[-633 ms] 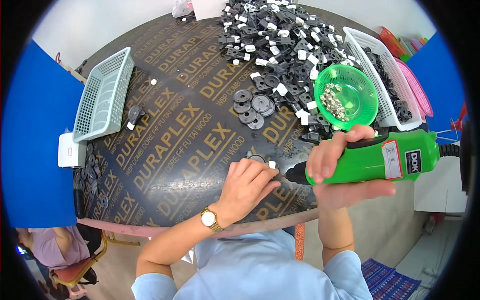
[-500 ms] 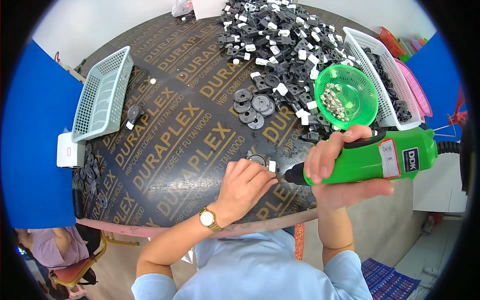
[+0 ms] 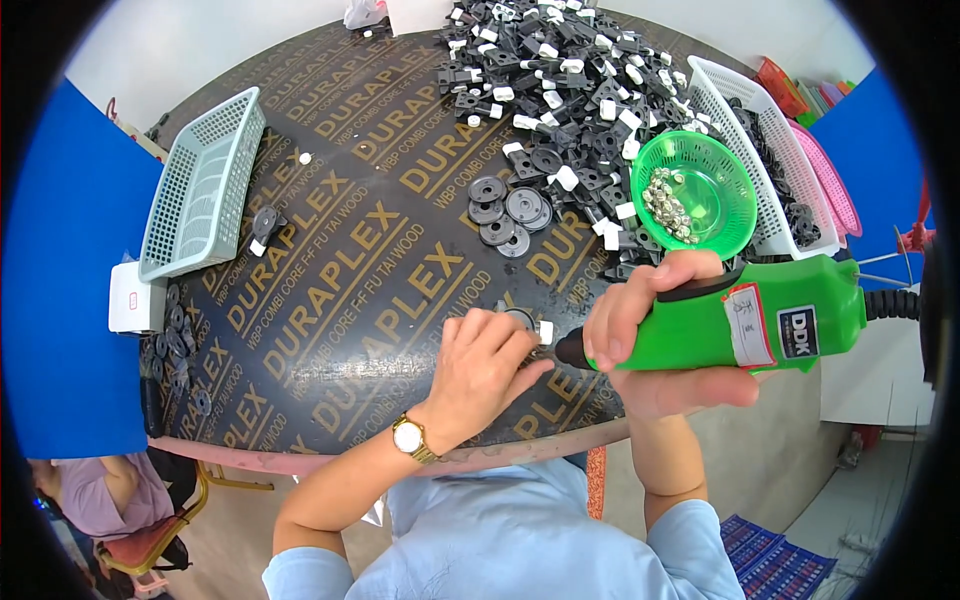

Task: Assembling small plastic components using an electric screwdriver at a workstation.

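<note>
My right hand [image 3: 652, 388] grips a green electric screwdriver [image 3: 700, 322], held nearly level with its black nose [image 3: 570, 349] pointing left. My left hand [image 3: 480, 365], with a gold watch on its wrist, is closed on a small black plastic part [image 3: 519, 317] with a white tab [image 3: 545, 332] at the table's near side. The screwdriver's tip meets the part beside my left fingertips; the exact contact is hidden. Beyond my hands lie several black discs [image 3: 524, 205]. A green plastic bowl [image 3: 745, 215] to their right holds small shiny metal pieces [image 3: 665, 205].
A large heap of black parts with white tabs [image 3: 590, 110] covers the far right of the dark table [image 3: 350, 300]. White baskets stand at left [image 3: 160, 215] and right [image 3: 820, 235]. One loose part [image 3: 265, 228] lies near the left basket. A seated person [image 3: 115, 495] is at lower left.
The screwdriver has moved left in my right hand, bringing its tip up to the part. My left hand has shifted slightly and keeps its hold on the part.
</note>
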The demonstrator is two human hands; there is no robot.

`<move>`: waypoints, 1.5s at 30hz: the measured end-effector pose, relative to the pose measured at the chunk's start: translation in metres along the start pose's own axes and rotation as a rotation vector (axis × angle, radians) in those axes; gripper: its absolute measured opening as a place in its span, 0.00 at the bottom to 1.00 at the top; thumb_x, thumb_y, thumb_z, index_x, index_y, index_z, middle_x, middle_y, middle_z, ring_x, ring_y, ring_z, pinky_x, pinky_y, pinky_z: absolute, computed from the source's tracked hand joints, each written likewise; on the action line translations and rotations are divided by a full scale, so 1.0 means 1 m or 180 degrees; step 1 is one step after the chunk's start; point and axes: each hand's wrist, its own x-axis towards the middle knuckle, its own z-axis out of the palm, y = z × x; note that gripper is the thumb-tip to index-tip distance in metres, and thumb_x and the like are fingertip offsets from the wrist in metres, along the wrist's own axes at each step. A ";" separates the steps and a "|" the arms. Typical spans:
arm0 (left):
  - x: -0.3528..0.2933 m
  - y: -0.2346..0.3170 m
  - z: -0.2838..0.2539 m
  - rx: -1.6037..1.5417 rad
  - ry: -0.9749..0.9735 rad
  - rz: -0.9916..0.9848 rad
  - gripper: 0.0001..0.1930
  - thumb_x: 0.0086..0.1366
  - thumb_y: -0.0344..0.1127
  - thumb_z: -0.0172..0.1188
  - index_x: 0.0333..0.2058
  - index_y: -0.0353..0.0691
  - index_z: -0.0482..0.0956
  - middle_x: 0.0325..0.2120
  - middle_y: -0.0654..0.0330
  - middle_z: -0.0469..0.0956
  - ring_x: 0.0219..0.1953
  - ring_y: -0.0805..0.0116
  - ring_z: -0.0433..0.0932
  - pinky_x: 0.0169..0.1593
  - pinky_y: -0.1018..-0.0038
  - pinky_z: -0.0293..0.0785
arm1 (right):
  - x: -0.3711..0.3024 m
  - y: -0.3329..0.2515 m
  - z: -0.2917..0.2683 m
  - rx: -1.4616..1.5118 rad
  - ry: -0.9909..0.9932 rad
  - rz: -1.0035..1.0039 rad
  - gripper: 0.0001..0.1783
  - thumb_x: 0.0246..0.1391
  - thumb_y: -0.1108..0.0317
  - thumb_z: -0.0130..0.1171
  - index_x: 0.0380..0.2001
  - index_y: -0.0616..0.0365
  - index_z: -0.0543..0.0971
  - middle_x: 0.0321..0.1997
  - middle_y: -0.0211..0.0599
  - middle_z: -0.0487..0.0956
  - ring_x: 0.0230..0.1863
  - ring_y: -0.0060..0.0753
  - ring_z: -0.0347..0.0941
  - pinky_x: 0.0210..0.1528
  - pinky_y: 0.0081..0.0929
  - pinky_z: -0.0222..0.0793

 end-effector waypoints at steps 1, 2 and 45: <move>0.002 0.000 -0.003 0.0019 -0.0097 -0.0173 0.20 0.45 0.39 0.67 0.37 0.41 0.75 0.36 0.63 0.71 0.39 0.64 0.67 0.39 0.69 0.60 | 0.004 0.004 -0.002 0.0100 -0.0138 -0.0196 0.50 0.33 0.21 0.46 0.41 0.60 0.62 0.14 0.33 0.67 0.11 0.23 0.61 0.14 0.18 0.61; 0.004 -0.002 -0.003 0.0021 -0.0096 -0.0178 0.20 0.45 0.39 0.67 0.37 0.41 0.75 0.36 0.63 0.71 0.39 0.64 0.67 0.39 0.69 0.60 | 0.007 0.008 -0.003 0.0207 -0.0280 -0.0389 0.50 0.33 0.21 0.46 0.41 0.60 0.62 0.14 0.33 0.67 0.11 0.23 0.61 0.14 0.18 0.61; -0.058 -0.031 -0.085 -0.0917 -0.1355 -0.1354 0.18 0.49 0.35 0.64 0.37 0.36 0.71 0.34 0.53 0.71 0.36 0.56 0.73 0.37 0.69 0.70 | 0.001 -0.046 -0.083 -0.1829 0.0816 -0.0920 0.37 0.45 0.38 0.58 0.43 0.60 0.63 0.18 0.31 0.64 0.16 0.22 0.61 0.17 0.18 0.58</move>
